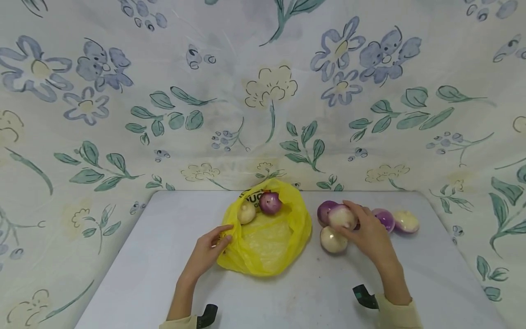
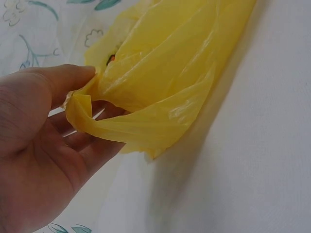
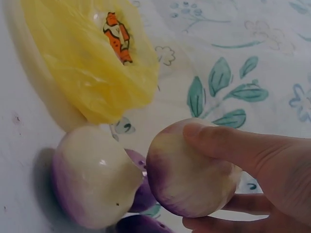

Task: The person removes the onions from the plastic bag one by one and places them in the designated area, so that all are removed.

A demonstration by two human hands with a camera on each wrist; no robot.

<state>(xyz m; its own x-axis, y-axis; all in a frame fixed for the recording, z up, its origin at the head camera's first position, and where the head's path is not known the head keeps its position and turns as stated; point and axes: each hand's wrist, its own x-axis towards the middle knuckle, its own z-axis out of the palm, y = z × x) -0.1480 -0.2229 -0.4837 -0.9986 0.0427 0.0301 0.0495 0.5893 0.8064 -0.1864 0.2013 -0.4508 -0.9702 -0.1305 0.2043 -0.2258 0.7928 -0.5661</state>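
Note:
An open yellow plastic bag (image 1: 263, 246) lies on the table, holding a pale turnip (image 1: 247, 213) and a purple one. My left hand (image 1: 209, 251) pinches the bag's left rim between thumb and fingers; the left wrist view shows the folded edge of the film there. To the right of the bag, my right hand (image 1: 374, 237) holds a purple-and-white turnip (image 3: 189, 170), thumb on one side and fingers on the other. Close by that hand sit another pale turnip (image 1: 334, 242) and a purple turnip (image 1: 325, 211), partly hidden by the held one.
Right of my right hand lie a purple turnip (image 1: 385, 219) and a pale turnip (image 1: 407, 222). A white table (image 1: 156, 256) carries everything. Behind it hangs a flower-patterned cloth (image 1: 230, 137).

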